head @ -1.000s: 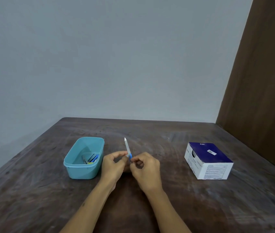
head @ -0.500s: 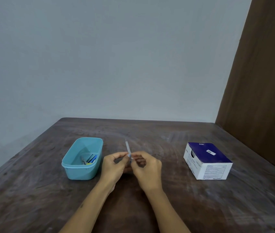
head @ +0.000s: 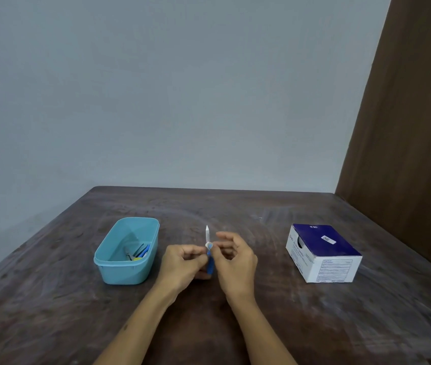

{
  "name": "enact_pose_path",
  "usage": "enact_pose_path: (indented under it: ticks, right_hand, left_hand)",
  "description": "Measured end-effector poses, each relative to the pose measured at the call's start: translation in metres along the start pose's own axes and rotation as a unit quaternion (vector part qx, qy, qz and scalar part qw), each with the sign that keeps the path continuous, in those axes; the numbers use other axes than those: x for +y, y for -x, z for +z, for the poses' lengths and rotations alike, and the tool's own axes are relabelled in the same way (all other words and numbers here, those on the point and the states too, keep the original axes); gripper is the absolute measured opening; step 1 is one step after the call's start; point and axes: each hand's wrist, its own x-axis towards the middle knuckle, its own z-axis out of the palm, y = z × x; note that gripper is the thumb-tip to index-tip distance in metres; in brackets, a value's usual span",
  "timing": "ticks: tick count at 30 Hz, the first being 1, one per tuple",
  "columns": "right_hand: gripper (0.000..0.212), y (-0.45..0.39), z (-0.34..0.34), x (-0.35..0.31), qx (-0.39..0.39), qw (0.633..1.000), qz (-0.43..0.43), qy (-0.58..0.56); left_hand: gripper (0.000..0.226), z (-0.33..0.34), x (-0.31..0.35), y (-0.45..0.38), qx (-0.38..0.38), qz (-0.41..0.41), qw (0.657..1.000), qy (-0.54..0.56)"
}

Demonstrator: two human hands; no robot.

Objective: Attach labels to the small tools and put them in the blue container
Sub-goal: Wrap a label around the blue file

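Dim, even light; soft shadows; blurred, distorted edges.

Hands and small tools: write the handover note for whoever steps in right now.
Left hand: pinches the blue-handled tool upright above the table.
Right hand: fingers loosely curled beside the tool; whether it touches the white label at the tool's neck is unclear.
Blue container: left of the hands, a few small tools already inside.
Blue-and-white box: on the right.
Left: finish this label, drop the tool in the container.
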Motion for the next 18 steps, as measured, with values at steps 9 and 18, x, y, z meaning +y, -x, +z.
enact_pose_path:
  ticks: [9, 18]
  right_hand:
    - [0.022, -0.0002, -0.001, -0.0013, 0.011, 1.0, 0.016, -0.01]
    - [0.023, -0.0014, -0.0034, -0.0014, 0.028, 1.0, 0.01, -0.006]
  left_hand:
    - [0.016, 0.0022, 0.003, 0.0055, 0.005, 0.003, 1.0, -0.027]
    - [0.017, 0.0037, 0.0027, 0.0069, -0.036, -0.003, 0.999, -0.03]
